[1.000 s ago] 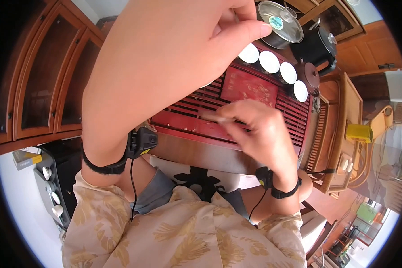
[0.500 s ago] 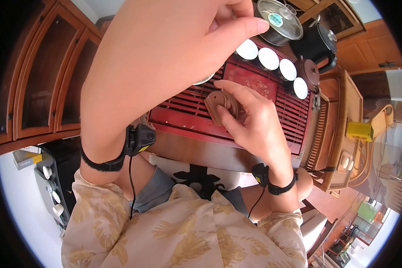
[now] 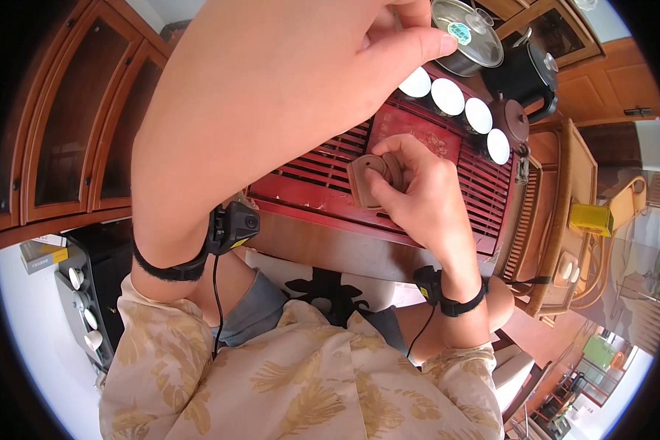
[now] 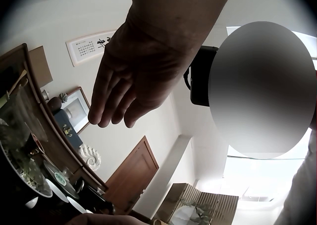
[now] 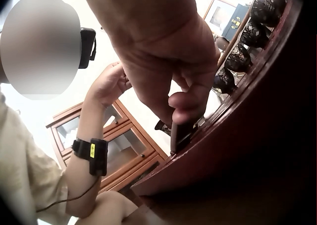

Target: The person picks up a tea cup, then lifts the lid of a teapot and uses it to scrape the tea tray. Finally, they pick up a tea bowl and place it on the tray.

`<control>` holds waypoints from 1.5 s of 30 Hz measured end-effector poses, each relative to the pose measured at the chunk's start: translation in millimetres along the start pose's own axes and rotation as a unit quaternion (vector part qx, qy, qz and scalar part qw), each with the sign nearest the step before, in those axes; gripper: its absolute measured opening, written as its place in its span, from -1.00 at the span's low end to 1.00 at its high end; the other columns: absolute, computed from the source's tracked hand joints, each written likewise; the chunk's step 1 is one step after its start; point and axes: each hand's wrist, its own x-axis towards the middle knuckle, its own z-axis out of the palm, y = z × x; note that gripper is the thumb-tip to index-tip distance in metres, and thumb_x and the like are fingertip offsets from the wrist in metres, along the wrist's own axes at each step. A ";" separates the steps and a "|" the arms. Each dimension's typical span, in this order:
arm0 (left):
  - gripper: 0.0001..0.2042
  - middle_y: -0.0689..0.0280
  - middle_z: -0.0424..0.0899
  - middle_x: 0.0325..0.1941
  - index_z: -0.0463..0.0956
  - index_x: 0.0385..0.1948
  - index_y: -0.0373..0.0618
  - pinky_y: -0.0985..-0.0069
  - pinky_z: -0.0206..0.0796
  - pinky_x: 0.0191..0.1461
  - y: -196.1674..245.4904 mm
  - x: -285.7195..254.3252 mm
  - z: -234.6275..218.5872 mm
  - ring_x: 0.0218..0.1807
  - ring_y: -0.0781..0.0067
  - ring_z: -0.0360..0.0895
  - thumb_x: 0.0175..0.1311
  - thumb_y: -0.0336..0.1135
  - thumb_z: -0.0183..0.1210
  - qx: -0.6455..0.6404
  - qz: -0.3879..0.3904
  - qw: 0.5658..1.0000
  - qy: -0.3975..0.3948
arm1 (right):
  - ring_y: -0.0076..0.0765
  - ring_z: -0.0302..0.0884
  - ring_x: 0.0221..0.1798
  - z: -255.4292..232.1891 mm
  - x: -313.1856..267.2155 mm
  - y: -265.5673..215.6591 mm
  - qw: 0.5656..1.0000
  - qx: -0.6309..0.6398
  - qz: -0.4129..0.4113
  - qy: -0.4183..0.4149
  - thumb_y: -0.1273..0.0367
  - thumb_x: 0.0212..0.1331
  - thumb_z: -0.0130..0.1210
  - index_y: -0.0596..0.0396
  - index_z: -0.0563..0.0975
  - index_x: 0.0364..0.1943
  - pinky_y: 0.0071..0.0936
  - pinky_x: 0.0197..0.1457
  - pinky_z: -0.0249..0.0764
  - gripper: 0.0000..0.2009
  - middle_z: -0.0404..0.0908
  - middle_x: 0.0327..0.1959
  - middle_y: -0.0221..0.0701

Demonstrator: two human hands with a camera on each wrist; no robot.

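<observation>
No text fully legible; only marks and labels seen.
Small print is carried on a round teal sticker [image 3: 460, 33] stuck on the glass lid [image 3: 482, 42], wording too small to read. Faint gold characters or pattern are seen on the red tray panel [image 3: 411, 129], unreadable. Columns of black characters, plus larger brushed ones, are shown on a framed sheet [image 4: 86, 49] on the wall, too small to read. Gold characters are printed on a dark blue box [image 4: 67, 128], not made out. Dark marks are seen on the yellow label [image 5: 92, 151] of a wrist camera [image 5: 100, 158], also unreadable. Print on a grey and yellow box [image 3: 42, 255] is blurred.
</observation>
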 end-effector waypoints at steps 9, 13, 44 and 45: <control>-0.81 0.17 0.82 -0.46 0.80 -0.22 -0.31 0.59 0.47 -0.37 17.8 4.8 6.9 -0.48 0.49 0.74 0.46 -0.31 0.40 0.106 -0.062 0.990 -0.062 | -0.59 0.57 -0.23 -47.9 -4.2 -7.6 0.997 0.039 -0.050 0.046 0.54 0.33 0.36 0.09 0.61 0.30 -0.55 -0.14 0.56 -0.56 0.68 -0.31 -0.48; -0.85 0.21 0.86 -0.15 0.77 -0.10 -0.32 0.53 0.53 0.06 -1.3 -5.0 30.7 -0.07 0.51 0.76 0.46 -0.42 0.35 -0.053 -0.117 0.988 -0.089 | -0.75 0.51 -0.21 -65.9 -9.2 -6.3 0.984 0.140 -0.091 0.068 0.57 0.35 0.36 0.15 0.60 0.31 -0.68 -0.13 0.46 -0.56 0.69 -0.25 -0.61; -0.72 0.36 0.80 -0.09 0.71 0.15 -0.29 0.56 0.47 0.09 3.8 -0.4 45.0 -0.04 0.60 0.66 0.48 -0.45 0.37 -0.211 -0.176 0.951 -0.142 | -0.46 0.79 0.11 -87.9 -22.6 -26.7 0.957 0.256 -0.109 0.078 0.62 0.45 0.29 0.29 0.51 0.38 -0.51 0.17 0.70 -0.55 0.81 0.06 -0.28; -0.74 0.35 0.81 -0.07 0.73 0.13 -0.29 0.56 0.48 0.08 4.3 0.3 44.3 -0.03 0.60 0.66 0.48 -0.43 0.38 -0.214 -0.188 0.948 -0.142 | -0.46 0.79 0.12 -88.1 -22.9 -27.4 0.959 0.253 -0.104 0.077 0.61 0.46 0.30 0.28 0.51 0.38 -0.53 0.16 0.69 -0.55 0.81 0.06 -0.29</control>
